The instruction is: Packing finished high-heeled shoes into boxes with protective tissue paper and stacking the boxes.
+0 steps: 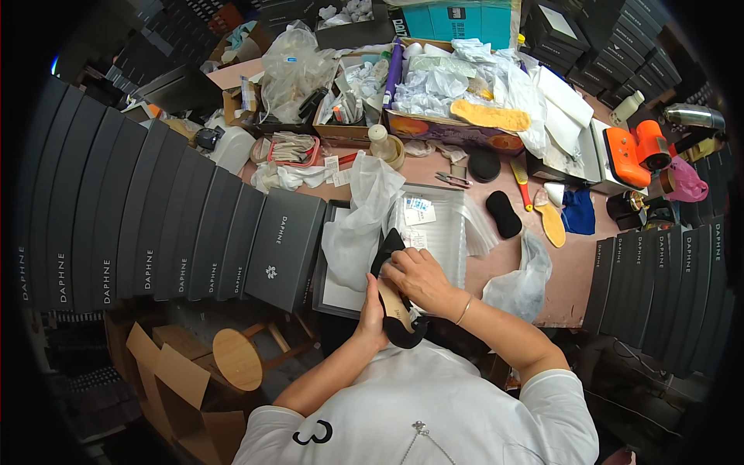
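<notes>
A black shoe with a beige insole (395, 310) is held close in front of my chest, its pointed toe away from me and its rounded heel towards me. My left hand (373, 314) grips it along the left side. Bent fingers of my right hand (417, 277) press on the shoe's upper near the front; the fingertips are partly hidden. Just beyond lies an open dark grey shoe box (337, 308), with white tissue paper (349, 240) spilling over it. Paper tags (419, 211) rest on the white wrapping beside the shoe.
Grey shoe boxes (128, 225) stand in a long row at left, with more (659, 287) at right. A carton of crumpled paper (465, 128) is at the back. Small scissors (453, 180), a black pad (504, 215), a brush (521, 186) and an insole (551, 225) lie right of centre.
</notes>
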The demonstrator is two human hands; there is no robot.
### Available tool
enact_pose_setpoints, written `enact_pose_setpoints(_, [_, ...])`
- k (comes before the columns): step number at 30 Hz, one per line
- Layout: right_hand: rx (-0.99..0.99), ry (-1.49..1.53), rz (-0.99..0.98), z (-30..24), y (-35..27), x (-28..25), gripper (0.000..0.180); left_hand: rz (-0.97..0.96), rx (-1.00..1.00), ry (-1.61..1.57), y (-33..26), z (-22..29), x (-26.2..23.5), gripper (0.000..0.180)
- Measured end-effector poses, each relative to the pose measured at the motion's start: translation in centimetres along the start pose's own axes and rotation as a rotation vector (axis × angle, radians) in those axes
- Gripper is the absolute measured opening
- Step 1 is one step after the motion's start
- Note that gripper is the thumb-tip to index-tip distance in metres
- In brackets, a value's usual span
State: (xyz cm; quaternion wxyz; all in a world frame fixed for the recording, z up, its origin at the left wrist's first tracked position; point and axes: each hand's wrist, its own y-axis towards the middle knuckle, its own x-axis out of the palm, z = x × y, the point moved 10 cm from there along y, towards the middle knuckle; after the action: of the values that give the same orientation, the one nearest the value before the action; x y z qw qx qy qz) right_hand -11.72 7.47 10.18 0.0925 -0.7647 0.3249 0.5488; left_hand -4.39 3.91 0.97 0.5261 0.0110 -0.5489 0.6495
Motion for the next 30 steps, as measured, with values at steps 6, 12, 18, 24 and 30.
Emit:
enact_pose_setpoints(6, [-0.139,-0.072,-0.075,-1.7,-0.9,0.1,0.037,0.023,-0.051,-0.078,-0.3,-0.7,0.6,0.065])
enact_pose_setpoints(12, [-0.273,-0.077,-0.09,-1.7,-1.4,1.1,0.025,0.056,-0.078,-0.041,-0.4,-2.2,-1.3,0.066])
enact_pose_setpoints(18, [-0.205,-0.037,0.007,-1.5,-0.4,0.7,0.014,0.05,-0.049,-0.011,-0.6,-2.3,-0.3,0.067])
enact_pose_setpoints(24, [-0.156,0.203,0.116,-0.1,-1.2,2.4,0.015,0.092,0.014,-0.03,0.0,-2.7,-1.8,0.063])
enact_pose_setpoints(30, [0.205,0.367,0.303,5.9,-2.5,-4.2,0.024,0.096,0.087,-0.025,0.7,1.1,-4.3,0.068])
